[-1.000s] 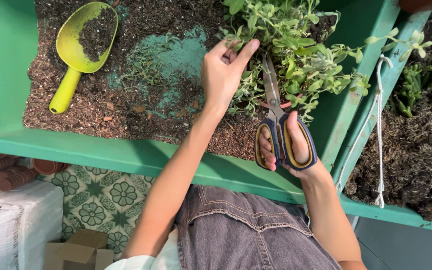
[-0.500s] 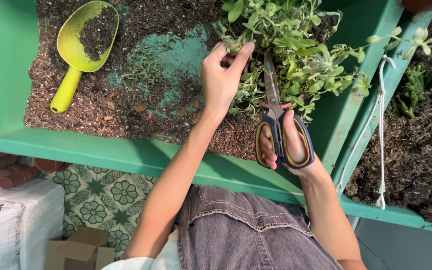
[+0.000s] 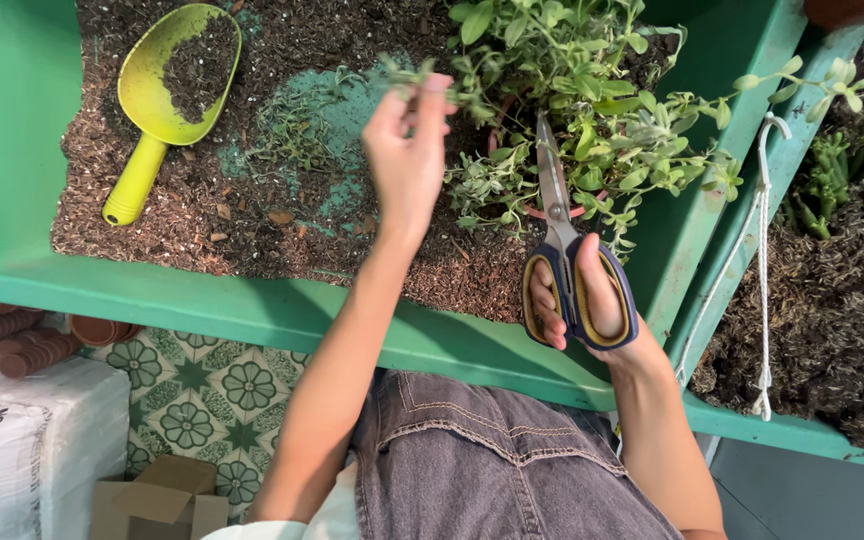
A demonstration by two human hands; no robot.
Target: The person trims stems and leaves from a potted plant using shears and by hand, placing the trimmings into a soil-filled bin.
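Left hand [image 3: 407, 160]: raised over the soil, fingertips pinching a small cut sprig [image 3: 402, 72] of grey-green leaves; grip is closing on the stem end
Cut sprig: sticking out to the left of the pinch and above it, clear of the soil
Right hand [image 3: 582, 300]: fingers threaded through the loops of the scissors [image 3: 562, 255], closing on the handles
Scissors: black handles with yellow lining, blades lying together and pointing away from the grip into the foliage
Herb plant [image 3: 582, 110]: leafy green stems spreading around the blade tips, just right of the pinching hand
Potting soil [image 3: 252, 220]: brown mix lying below and left of the pinch
Scoop [image 3: 167, 90]: yellow-green, holding soil, resting well left of the left hand
Green tray [image 3: 12, 150]: holding soil, plant and scoop; its near rim is passing under both wrists
White cord [image 3: 762, 250]: hanging right of the scissor grip, along a second green trough
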